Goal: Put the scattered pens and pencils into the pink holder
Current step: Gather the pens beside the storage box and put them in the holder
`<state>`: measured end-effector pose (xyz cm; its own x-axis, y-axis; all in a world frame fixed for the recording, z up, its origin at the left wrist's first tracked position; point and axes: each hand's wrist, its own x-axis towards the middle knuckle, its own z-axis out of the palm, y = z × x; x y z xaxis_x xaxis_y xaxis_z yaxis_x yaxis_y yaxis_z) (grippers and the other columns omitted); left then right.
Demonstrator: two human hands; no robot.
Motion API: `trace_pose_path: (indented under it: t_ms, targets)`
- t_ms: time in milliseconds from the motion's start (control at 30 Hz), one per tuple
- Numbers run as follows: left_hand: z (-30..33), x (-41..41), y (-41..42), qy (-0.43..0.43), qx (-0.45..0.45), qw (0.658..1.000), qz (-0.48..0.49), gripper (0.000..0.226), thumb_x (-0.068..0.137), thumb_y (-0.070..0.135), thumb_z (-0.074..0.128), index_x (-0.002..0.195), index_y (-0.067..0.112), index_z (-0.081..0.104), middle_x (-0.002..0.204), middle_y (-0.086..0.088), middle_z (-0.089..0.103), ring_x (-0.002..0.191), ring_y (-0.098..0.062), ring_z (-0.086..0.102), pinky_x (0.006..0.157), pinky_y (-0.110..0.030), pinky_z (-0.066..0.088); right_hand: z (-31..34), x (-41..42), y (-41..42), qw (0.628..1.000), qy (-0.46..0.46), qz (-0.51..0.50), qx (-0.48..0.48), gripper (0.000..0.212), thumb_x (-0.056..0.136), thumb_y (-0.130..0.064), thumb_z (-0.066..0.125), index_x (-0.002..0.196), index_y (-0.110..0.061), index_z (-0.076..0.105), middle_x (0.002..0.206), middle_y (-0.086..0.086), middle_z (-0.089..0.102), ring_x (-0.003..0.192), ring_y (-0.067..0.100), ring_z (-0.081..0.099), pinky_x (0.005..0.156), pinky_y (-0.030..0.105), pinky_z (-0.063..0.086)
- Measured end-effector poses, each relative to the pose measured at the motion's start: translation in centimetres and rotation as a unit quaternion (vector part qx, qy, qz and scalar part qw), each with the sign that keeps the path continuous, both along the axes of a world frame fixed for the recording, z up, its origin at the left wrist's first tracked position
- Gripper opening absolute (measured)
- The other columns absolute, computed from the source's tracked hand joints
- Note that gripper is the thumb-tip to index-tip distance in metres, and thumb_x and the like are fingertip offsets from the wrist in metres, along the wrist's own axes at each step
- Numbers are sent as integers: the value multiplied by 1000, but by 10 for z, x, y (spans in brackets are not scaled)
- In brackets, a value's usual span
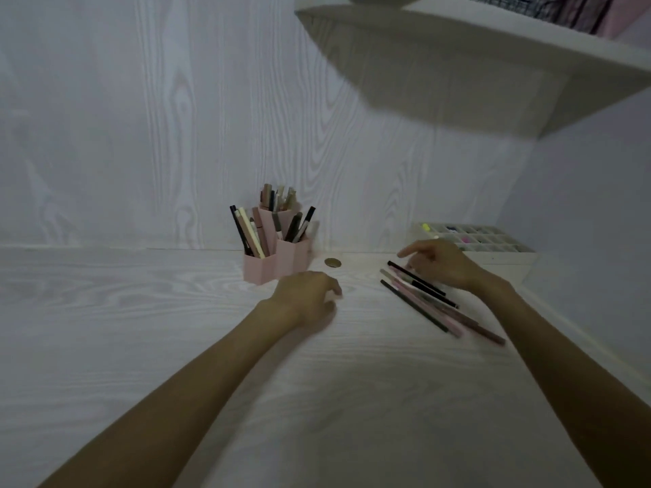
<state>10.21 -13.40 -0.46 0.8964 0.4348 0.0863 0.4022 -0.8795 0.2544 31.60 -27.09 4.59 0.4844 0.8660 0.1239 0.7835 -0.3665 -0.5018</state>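
Note:
The pink holder point(278, 264), made of hexagonal tubes, stands by the back wall with several pens and pencils upright in it. A loose bunch of pens and pencils point(431, 301), black, pink and grey, lies slanted on the desk to the right. My right hand point(440, 262) hovers over the far end of that bunch with fingers spread and relaxed, holding nothing I can see. My left hand point(308, 297) rests low over the desk just in front of the holder, fingers loosely curled and blurred, with nothing visible in it.
A small round brass-coloured disc point(332, 263) sits in the white wood-grain desk point(141, 329) right of the holder. A clear compartment organiser point(479, 237) stands at the back right corner. A white shelf point(458, 65) overhangs above.

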Motion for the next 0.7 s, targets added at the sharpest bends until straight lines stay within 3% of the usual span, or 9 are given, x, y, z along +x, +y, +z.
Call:
trace_pose_path:
  t_ms: [100,233,333,467,700]
  targets:
    - [-3,36,-22,-41,-25,998,-36,34,96,26,48,129,29,56,135,1,55,122,-22,52,93,-34,43,-6,31,-48,988,-48,-70,-131,26,89,-6,51,104,-16,69,116,9,66,102,21,60,91,30,45]
    - [-15,79,-51,-62,-50,994,-73,39,97,21,43,136,27,49,139,-4,52,126,-25,47,96,-36,43,-25,47,-87,971,-53,-126,-195,17,84,-13,65,99,-17,70,109,10,68,101,24,61,88,31,48]
    - [-27,98,-68,-79,-29,991,-106,42,96,14,42,137,24,47,139,-5,50,127,-25,45,95,-37,44,-36,48,-101,973,-61,-133,-178,13,82,-19,68,95,-19,69,104,7,68,95,23,62,84,32,50]
    - [-42,109,-79,-112,36,986,-118,38,95,15,43,132,21,51,136,0,51,123,-21,45,94,-35,43,-44,45,-107,986,-87,-126,-60,4,83,-21,67,85,-21,70,99,4,66,77,13,53,71,26,44]
    - [-39,121,-81,-107,83,983,-127,33,95,16,42,125,22,55,125,2,57,116,-19,48,87,-34,44,-58,26,-89,984,-57,-139,-99,18,79,-41,69,77,-23,71,80,-2,65,74,16,59,62,26,42]
